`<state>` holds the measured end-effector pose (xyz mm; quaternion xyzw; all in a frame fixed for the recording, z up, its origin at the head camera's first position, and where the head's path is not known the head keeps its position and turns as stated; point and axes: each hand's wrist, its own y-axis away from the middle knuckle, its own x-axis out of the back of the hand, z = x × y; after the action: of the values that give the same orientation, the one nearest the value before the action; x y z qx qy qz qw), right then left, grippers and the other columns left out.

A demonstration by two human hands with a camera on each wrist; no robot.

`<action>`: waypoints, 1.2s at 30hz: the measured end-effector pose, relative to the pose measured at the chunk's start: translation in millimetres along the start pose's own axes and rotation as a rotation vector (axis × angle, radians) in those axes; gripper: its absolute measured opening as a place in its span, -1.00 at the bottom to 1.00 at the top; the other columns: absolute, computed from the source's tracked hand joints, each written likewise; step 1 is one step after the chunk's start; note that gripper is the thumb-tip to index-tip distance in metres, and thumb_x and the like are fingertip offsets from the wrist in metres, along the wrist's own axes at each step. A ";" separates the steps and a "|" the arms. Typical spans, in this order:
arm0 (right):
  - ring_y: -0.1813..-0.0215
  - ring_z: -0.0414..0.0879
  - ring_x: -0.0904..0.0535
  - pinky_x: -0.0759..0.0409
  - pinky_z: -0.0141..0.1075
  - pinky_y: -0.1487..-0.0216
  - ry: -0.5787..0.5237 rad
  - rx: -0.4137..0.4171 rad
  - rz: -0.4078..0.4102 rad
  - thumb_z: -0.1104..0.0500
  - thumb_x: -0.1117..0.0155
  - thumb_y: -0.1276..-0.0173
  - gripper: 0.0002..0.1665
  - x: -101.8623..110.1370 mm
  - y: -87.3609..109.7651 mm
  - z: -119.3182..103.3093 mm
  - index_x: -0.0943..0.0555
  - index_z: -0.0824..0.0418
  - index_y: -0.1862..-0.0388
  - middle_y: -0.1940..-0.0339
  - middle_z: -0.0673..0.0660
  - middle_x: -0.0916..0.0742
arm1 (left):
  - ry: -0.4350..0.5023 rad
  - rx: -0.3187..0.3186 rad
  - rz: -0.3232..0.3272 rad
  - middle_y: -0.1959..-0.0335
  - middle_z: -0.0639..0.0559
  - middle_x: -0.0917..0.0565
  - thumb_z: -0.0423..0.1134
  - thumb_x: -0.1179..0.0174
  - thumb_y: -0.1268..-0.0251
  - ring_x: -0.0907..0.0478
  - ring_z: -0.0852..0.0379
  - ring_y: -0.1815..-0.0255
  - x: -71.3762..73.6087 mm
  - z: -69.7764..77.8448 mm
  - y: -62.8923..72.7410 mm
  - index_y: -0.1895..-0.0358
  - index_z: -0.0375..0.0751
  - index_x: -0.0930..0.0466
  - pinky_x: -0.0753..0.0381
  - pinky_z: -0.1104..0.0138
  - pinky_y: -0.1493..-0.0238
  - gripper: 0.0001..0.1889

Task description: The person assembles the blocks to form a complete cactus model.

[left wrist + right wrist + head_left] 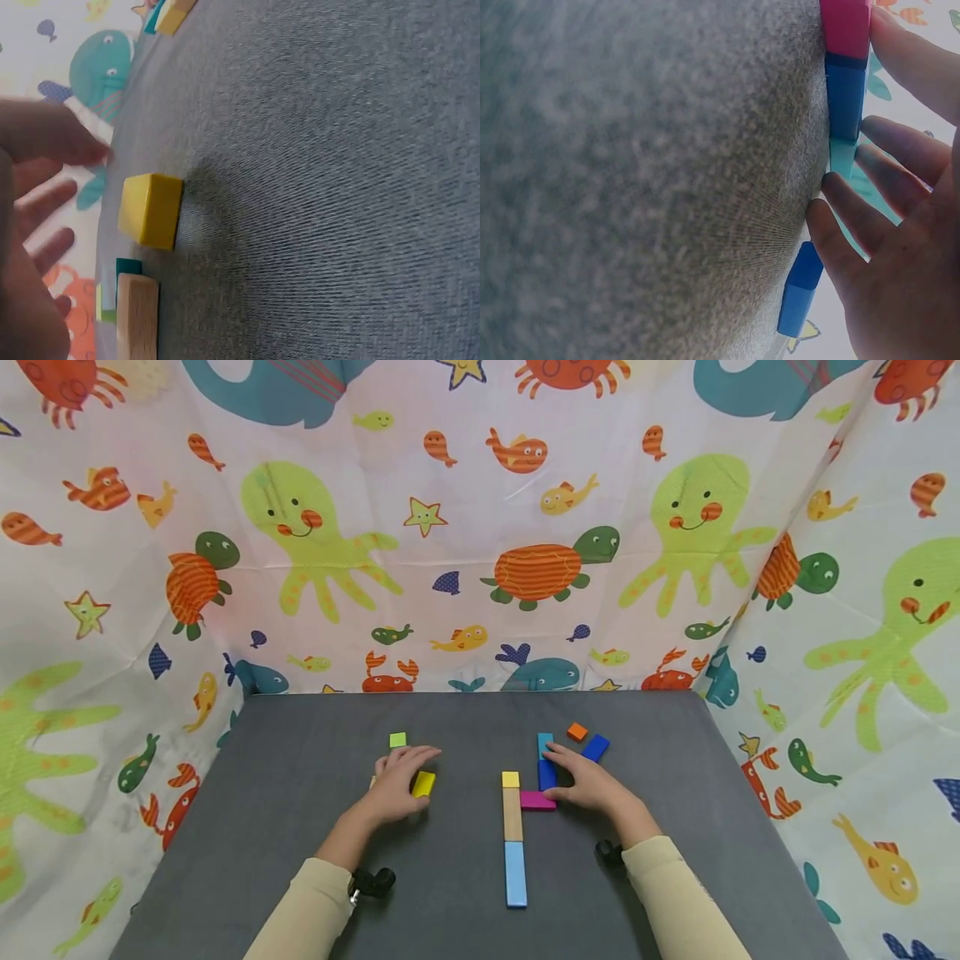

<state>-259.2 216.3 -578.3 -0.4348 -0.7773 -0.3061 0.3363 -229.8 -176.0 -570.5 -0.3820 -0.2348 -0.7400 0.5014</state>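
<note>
On the left of the table my left hand (pixel 393 785) hovers with spread fingers beside a yellow block (pixel 423 784), holding nothing. Past that hand lie a light green block (pixel 397 740), a wooden block (pixel 138 319) and a dark teal block (pixel 128 266), partly hidden by it in the head view. My right hand (pixel 592 785) rests along a joined row of blocks, its fingers loosely extended. Its thumb is right at the magenta block (pixel 537 801), with other fingertips by a blue block (pixel 547 775) and a teal block (pixel 544 743).
A small yellow block (pixel 510 779), a long wooden block (pixel 512 815) and a light blue block (pixel 515 874) form a straight column joined to the magenta one. Beyond the right hand lie a loose blue block (pixel 596 747) and an orange block (pixel 577 732). A patterned curtain (pixel 450 543) surrounds the grey table (pixel 450 868).
</note>
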 end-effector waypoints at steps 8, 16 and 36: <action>-0.70 0.33 -0.17 -0.25 0.33 -0.55 0.003 -0.002 -0.005 -0.10 -0.48 -0.43 -0.04 -1.1 -0.7 -0.3 -0.32 0.12 -0.69 -0.74 0.23 -0.26 | -0.162 0.066 -0.097 -0.50 0.00 -0.50 -0.59 -0.44 0.00 -0.15 -0.22 -0.59 -1.7 -3.5 1.1 -0.51 -0.06 -0.49 0.05 -0.27 -0.49 -0.12; -0.70 0.33 -0.17 -0.24 0.32 -0.56 0.014 -0.003 -0.015 -0.11 -0.48 -0.42 -0.04 -0.9 -1.0 -2.4 -0.32 0.12 -0.68 -0.74 0.24 -0.26 | -0.158 0.040 -0.112 -0.37 -0.08 -0.58 -0.53 -0.45 -0.10 -0.33 -0.19 -0.49 1.2 0.3 0.3 -0.38 -0.16 -0.62 0.02 -0.31 -0.53 -0.32; -0.69 0.34 -0.17 -0.24 0.34 -0.55 0.017 -0.005 -0.021 -0.10 -0.49 -0.42 -0.04 2.2 0.0 -1.4 -0.33 0.12 -0.68 -0.74 0.23 -0.26 | 0.108 0.071 -0.025 -0.36 -0.14 -0.52 -0.31 -0.56 -0.19 -0.51 -0.12 -0.32 -2.2 23.1 -19.5 -0.40 -0.27 -0.55 -0.53 -0.04 -0.42 -0.32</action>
<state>-259.7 216.3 -575.8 -0.4248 -0.7781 -0.3153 0.3386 -239.7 -150.4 -557.7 -0.3205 -0.2383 -0.7570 0.5171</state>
